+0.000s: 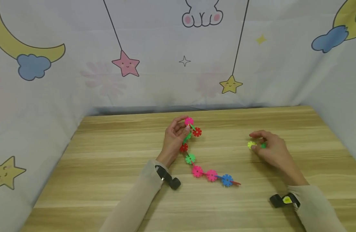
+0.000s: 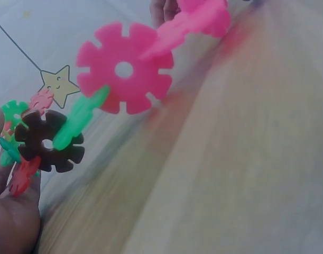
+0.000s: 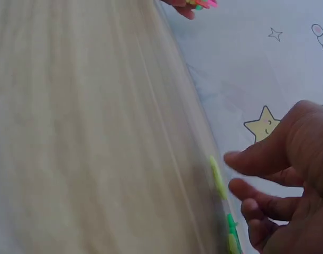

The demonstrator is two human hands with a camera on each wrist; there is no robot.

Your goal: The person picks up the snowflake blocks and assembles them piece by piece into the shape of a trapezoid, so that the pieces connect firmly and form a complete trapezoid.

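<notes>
Left hand pinches the far end of a chain of snowflake discs, fingers curled around the top pink disc; that end is lifted, the rest of the chain trails toward the camera on the wooden table, ending at a blue disc with a red piece sticking out edge-on beyond it. Exact joints between discs near the palm are hidden by the fingers in the head view. Left wrist view: big pink disc sharp, a dark red disc and green ones near the fingertips, everything else motion-blurred; the second pink piece is cut off by the top edge. Right hand is well apart from the chain, fingers bent down over a yellow-green disc and a green disc on the table; fingertips touch or nearly touch the yellow-green one, can't tell if it's an actual pinch. Right wrist view is blurred: the discs show only as thin edge-on slivers, fingers loosely curved beside them, hand partly cropped at the right edge. Patterned curtain with stars, moons and clouds behind the table. Both wrists carry black cameras, only partly visible.
</notes>
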